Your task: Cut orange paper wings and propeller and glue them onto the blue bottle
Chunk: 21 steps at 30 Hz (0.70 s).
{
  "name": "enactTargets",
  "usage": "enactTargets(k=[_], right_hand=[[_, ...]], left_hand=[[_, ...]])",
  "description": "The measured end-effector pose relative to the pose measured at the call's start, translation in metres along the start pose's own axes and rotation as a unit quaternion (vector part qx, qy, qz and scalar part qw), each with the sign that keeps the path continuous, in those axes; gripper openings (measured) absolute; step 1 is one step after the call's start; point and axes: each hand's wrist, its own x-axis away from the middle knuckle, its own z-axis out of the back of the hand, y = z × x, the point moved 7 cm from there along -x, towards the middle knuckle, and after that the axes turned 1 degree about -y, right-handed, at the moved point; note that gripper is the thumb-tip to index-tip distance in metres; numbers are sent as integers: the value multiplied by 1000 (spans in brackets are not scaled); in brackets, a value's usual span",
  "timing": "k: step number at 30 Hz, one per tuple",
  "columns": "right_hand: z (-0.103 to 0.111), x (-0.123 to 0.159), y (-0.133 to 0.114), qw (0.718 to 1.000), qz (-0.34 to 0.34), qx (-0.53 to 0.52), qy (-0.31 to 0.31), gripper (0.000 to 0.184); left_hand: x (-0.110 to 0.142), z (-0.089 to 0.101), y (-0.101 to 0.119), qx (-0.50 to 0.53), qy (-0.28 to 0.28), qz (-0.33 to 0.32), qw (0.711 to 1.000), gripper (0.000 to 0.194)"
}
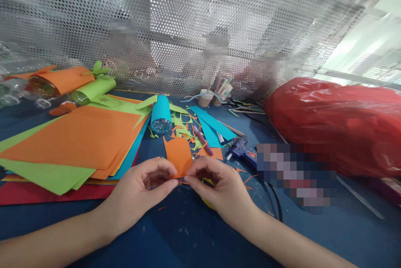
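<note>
Between both hands is a small piece of orange paper (178, 156), curved, with its near edge pinched at the two corners. My left hand (149, 182) closes thumb and fingers on the left corner. On the right corner, my right hand (219, 180) pinches in the same way. Partly hidden under my right hand lies something yellow and rounded (209, 205); I cannot tell its kind. Just beyond the paper are green and orange paper scraps (184, 128), a purple marker (203, 139) and a bottle wrapped in blue paper (161, 113). A blue glue gun (241, 151) rests to the right.
Stacked coloured sheets (75, 134) cover the left of the blue table (175, 234). Behind them lie paper-wrapped bottles (65, 81). Blue strips (213, 124) and cups of pens (205, 97) stand towards a perforated metal screen (175, 17). A big red plastic bag (338, 126) fills the right.
</note>
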Motion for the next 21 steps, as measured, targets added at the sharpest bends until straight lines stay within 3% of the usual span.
enactTargets(k=[9, 21], right_hand=[[-1, 1, 1, 1000, 1, 15, -6, 6], [-1, 3, -2, 999, -12, 34, 8, 9]], left_hand=[[2, -1, 7, -39, -4, -7, 999, 6], [4, -2, 0, -3, 5, -24, 1000, 9]])
